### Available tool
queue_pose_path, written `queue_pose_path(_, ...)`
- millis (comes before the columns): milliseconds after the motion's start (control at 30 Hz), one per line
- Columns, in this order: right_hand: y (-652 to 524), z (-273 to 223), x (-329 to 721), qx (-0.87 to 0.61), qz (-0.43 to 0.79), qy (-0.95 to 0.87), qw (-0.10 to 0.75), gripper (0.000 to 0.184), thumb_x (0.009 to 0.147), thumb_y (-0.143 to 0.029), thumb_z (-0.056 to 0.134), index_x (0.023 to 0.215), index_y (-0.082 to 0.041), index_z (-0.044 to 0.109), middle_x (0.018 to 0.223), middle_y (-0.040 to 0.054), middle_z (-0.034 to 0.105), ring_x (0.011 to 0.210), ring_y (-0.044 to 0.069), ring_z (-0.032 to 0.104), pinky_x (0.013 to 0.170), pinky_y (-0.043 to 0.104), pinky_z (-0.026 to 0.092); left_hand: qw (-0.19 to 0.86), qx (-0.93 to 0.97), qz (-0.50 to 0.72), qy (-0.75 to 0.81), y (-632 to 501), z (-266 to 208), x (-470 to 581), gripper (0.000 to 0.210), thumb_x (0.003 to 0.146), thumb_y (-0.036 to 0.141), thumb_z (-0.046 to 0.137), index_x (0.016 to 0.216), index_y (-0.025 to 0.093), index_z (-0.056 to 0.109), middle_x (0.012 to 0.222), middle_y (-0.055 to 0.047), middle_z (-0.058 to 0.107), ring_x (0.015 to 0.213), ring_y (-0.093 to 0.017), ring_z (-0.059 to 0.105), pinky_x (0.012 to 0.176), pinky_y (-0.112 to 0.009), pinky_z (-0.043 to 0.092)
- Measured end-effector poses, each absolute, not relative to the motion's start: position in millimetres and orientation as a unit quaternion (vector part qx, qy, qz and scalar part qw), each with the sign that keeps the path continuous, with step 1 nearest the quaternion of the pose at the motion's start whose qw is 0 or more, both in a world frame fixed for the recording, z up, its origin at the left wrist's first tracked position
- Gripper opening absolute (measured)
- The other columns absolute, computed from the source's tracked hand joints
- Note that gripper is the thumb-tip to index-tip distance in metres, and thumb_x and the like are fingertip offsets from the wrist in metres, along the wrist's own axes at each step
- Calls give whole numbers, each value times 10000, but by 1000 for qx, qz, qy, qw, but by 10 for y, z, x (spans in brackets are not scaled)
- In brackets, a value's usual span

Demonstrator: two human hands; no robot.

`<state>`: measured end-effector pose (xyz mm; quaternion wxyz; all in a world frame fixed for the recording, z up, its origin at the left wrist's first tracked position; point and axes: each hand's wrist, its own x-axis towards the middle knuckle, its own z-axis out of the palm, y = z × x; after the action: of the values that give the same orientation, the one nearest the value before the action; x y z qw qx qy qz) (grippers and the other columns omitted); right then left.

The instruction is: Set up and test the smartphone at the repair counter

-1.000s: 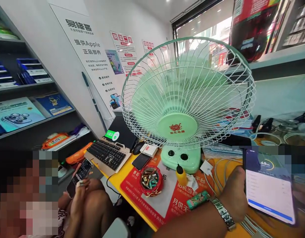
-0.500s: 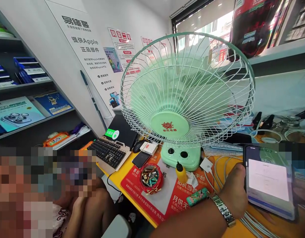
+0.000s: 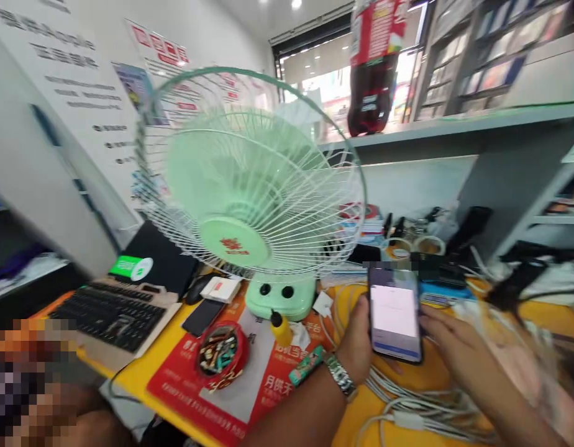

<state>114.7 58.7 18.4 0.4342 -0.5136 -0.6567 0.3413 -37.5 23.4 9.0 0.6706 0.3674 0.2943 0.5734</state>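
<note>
A smartphone point(image 3: 395, 315) with a lit screen showing a white panel is held upright over the yellow table. My left hand point(image 3: 356, 340), with a metal-band watch on its wrist, is closed around the phone's left edge. At the opposite edge, my right hand point(image 3: 448, 338) has its fingers against the phone's lower right side; their tips are partly hidden and slightly blurred. Coiled white cables point(image 3: 408, 403) lie below the phone. Left of my wrist are a green patterned packet point(image 3: 307, 366) and a yellow bottle with a black tip point(image 3: 281, 329).
A pale green fan point(image 3: 280, 298) with a wide wire guard stands in front. To its left are a keyboard point(image 3: 110, 316), a dark phone point(image 3: 203, 317) and a red bowl of cigarette butts point(image 3: 240, 347). A cola bottle point(image 3: 371, 93) stands on the ledge. A pixelated person sits at lower left.
The view has swung right, so the fan and table things sit further left. The phone looks smaller and more upright. My right hand now shows clearly at its right edge.
</note>
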Motion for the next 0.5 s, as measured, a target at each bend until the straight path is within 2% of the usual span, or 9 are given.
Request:
queue_pose_path(100,584,230,1142,-473,406,-660,419,369,784,-389,497,994,-195,730,1049,78,726,1000,293,642,911,396,491,685,346,571,290,227,101,-387,623,903,624,272,1278,194,522,932,-91,694,608,-172,629,378,-212,465)
queue_pose_path(233,545,272,1083,-449,435,-658,420,364,806,-349,475,1010,-176,721,1037,73,722,924,274,648,868,379,499,687,342,575,284,196,144,-385,587,924,585,287,1297,187,503,916,-82,693,654,-170,644,419,-199,484)
queue_pose_path(500,471,388,1054,-452,429,-668,407,315,845,-362,465,926,-174,704,782,40,697,784,236,624,800,334,486,684,337,574,300,170,214,-382,556,942,553,278,1350,220,458,950,-64,696,732,-178,654,545,-254,546)
